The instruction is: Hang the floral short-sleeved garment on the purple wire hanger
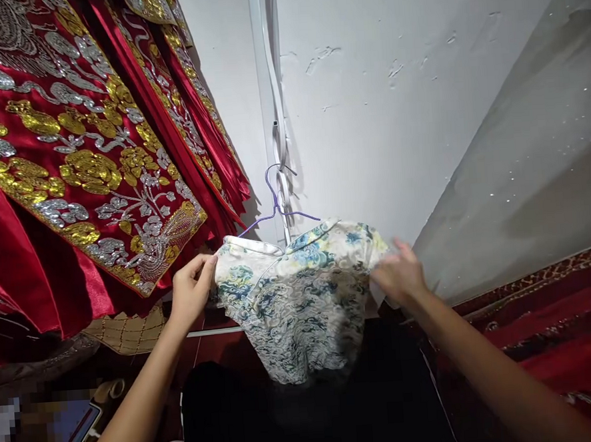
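Observation:
A white garment with a blue and yellow floral print (300, 301) hangs on a purple wire hanger (277, 205) hooked at the white wall. My left hand (192, 290) pinches the garment's left shoulder edge, fingers closed on the cloth. My right hand (399, 275) is at the garment's right shoulder, a little blurred, its fingers curled on the fabric there.
Red robes with gold and silver embroidery (71, 148) hang close on the left. A white pipe (267, 83) runs down the wall behind the hanger. Red patterned cloth (557, 325) lies at the right. A phone with a white cable (80, 424) lies at the lower left.

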The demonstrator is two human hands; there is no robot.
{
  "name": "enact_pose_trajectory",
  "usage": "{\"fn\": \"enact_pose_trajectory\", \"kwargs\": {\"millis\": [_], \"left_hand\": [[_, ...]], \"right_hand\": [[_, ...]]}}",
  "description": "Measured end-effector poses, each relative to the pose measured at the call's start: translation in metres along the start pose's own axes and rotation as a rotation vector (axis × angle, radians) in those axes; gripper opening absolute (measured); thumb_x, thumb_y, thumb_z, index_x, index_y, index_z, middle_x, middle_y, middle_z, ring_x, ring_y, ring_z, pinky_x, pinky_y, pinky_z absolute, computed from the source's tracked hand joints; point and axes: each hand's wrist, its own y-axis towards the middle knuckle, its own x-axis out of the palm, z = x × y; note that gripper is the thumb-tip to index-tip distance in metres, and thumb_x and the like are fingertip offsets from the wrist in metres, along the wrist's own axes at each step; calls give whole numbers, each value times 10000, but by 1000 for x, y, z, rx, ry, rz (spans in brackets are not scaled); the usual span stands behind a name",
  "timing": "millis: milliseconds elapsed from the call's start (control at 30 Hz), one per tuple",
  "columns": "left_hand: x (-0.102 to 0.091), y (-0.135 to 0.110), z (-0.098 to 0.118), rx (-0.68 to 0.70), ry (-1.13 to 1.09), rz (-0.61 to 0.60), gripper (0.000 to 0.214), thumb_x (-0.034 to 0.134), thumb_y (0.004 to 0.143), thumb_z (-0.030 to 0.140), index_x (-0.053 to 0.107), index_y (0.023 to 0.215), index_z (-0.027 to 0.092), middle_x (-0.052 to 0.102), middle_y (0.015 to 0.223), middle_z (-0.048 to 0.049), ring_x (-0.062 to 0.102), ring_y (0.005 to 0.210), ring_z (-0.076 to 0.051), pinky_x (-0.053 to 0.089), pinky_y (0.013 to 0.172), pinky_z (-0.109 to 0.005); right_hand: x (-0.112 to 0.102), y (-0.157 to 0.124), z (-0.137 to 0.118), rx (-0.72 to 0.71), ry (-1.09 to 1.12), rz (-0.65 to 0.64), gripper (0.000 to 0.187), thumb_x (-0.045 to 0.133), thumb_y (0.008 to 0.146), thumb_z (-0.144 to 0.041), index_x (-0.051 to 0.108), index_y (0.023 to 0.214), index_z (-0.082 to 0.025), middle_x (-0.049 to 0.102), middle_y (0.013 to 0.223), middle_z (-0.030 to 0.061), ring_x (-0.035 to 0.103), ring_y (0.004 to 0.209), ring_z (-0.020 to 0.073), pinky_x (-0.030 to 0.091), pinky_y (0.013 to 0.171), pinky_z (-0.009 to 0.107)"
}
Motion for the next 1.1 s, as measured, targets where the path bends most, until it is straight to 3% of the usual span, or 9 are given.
{"fn": "enact_pose_trajectory", "kwargs": {"millis": [167,300,433,533,633,733,833,967,1100], "left_hand": [[4,9,21,43,26,88,341,463,1002,455,626,896,175,601,798,-7,531,727,-146,398,664,-233],[14,25,36,7,86,5,373,571,935,521,645,1099,194,687,965,-31,609,852,-183,437,744,-253],[32,20,32,-54,46,-118,419,548,932,571,686,925,175,681,815,-24,597,758,-182,431,704,-266],[47,5,31,-19,-153,-41,485,421,992,569,682,917,168,665,829,-47,595,784,-186,443,721,-275],[61,-11,45,68,-345,-20,522,362,1006,596,675,958,180,633,831,-54,592,800,-184,458,768,-289],[70,-22,72,110,-538,-93,572,311,1010,615,681,906,193,609,823,-58,581,817,-189,461,809,-309],[74,-29,101,-31,-782,-310,601,299,1008,622,662,803,190,612,804,-67,596,799,-197,493,797,-331],[69,-37,116,-192,-956,-415,473,461,967,603,656,811,201,684,918,-88,668,969,-247,536,901,-378],[53,-47,81,-323,-863,-479,301,749,802,365,729,1057,207,740,1113,-109,688,1115,-288,541,999,-392]], "right_hand": [[29,9,-38,-240,-369,230,406,667,835,-523,705,1097,-215,735,1033,108,701,1035,314,593,811,412],[79,-4,-62,-376,-420,196,413,550,921,-539,674,1175,-238,707,1059,115,698,996,283,596,789,406],[102,-57,-63,-270,-592,-492,489,484,957,-624,761,968,-221,706,922,83,687,758,209,581,669,352],[95,-80,-50,-174,-769,-977,555,330,1030,-567,776,1067,-241,732,1018,86,702,923,228,571,838,387],[82,-71,-22,-284,-1125,-836,457,484,1002,-447,573,1416,-276,621,1370,103,573,1278,280,467,1072,462],[75,-53,18,-537,-1384,-628,908,720,829,-409,279,1594,-199,334,1603,174,314,1481,362,324,1190,549],[81,-47,55,-703,-1468,-568,1059,731,766,-344,131,1616,-147,170,1653,200,149,1525,417,208,1216,623],[88,-54,85,-769,-1434,-454,929,669,744,-270,235,1560,-171,421,1486,206,389,1380,420,308,1142,620],[66,-59,75,-769,-1361,-359,779,712,704,-302,419,1422,-223,568,1235,160,558,1102,366,468,936,517]]}}
